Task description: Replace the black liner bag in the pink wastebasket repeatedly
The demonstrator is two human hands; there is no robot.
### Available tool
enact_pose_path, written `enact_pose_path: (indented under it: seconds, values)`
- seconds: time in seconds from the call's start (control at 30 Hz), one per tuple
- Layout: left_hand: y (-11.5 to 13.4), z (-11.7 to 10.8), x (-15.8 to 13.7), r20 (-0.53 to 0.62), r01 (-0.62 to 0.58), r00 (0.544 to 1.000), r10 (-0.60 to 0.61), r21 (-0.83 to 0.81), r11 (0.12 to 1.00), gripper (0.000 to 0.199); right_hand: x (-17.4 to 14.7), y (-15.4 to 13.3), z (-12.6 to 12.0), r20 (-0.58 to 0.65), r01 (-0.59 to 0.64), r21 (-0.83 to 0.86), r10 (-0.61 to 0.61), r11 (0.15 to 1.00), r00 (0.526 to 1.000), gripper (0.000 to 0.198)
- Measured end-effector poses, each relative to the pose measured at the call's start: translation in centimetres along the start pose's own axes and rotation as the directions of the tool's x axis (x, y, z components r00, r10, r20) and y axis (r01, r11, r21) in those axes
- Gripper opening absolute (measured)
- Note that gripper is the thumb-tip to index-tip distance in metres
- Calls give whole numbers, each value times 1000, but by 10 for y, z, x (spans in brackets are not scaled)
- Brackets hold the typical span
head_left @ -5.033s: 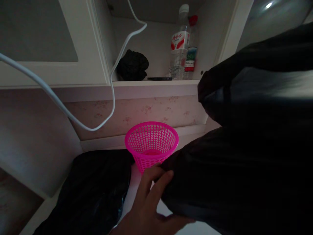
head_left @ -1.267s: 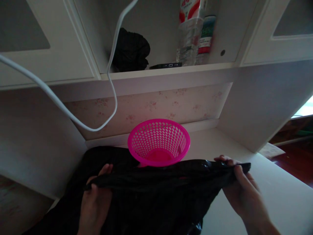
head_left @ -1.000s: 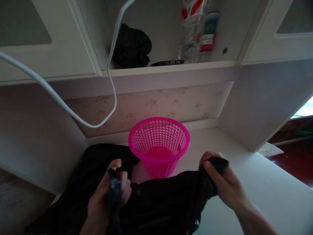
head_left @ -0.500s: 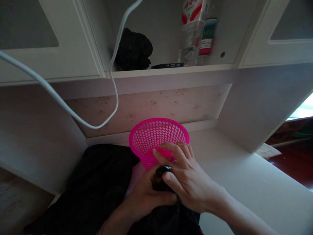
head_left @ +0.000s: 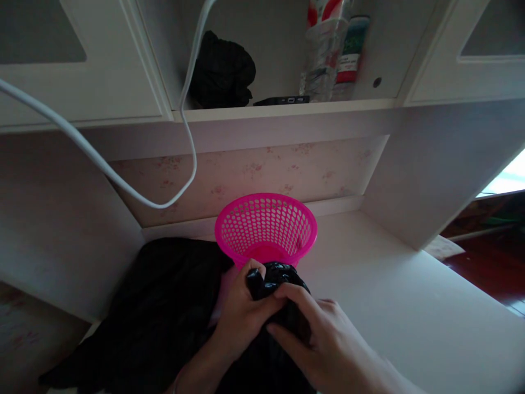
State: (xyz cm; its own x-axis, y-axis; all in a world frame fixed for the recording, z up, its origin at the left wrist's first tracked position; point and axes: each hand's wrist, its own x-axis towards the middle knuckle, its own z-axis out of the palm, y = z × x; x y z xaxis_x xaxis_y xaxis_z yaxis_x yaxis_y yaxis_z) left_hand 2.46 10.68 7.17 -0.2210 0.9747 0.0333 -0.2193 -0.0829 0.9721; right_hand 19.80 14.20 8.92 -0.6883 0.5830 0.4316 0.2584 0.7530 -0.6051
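Black bag [head_left: 264, 364] is nearest, bunched between the left hand [head_left: 241, 314], closed round it, and the right hand [head_left: 330, 336], whose thumb and fingers seem to pinch it, probably to keep the loose plastic compact; a second dark bag [head_left: 164, 317] lies left on the surface [head_left: 369, 268], the pink basket [head_left: 264, 196] stands just beyond, its front partly hidden, and a white cable [head_left: 159, 206] hangs before the shelf [head_left: 287, 106] with bottles [head_left: 324, 57]
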Motion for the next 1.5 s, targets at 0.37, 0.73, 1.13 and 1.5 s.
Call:
enact_pose_path:
  seconds: [0.37, 0.73, 1.13, 1.5]
  values:
    - [-8, -25, 8, 92, 209, 978, -187, -433, 877, 44, -1, 7, -40, 173, 67, 259, -114, 964, 978, 16]
    - [-15, -20, -19, 591, 108, 805, 40, -213, 971, 57, 5, -1, -19, -55, 386, 125, -382, 914, 923, 27]
    - [-7, -11, -44, 268, -12, 962, -58, 253, 967, 32, 13, 20, -24, -196, 437, -66, -441, 897, 876, 16]
    - [12, -14, -43, 570, -379, 800, -186, 721, 581, 45, 25, 25, 2, 152, -220, 515, 165, 828, 975, 26]
